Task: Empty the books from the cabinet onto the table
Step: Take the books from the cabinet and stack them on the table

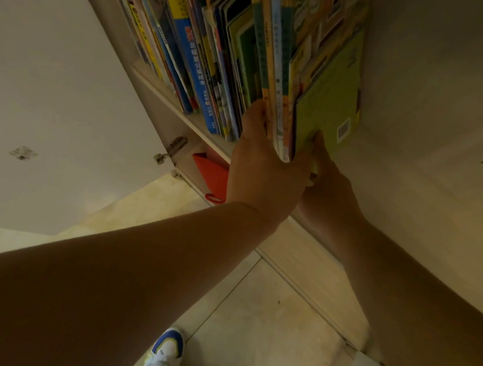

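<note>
White and blue shoes (169, 347) are seen on the tiled floor (267, 323). Higher up, a bundle of thin books (310, 75) at the cabinet shelf's (165, 95) right end is clasped between the left hand (264, 167) and right hand (328, 178); more books (191, 41) are packed upright behind.

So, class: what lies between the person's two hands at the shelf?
In the head view, a bundle of thin books, clamped between the left hand and right hand.
</note>
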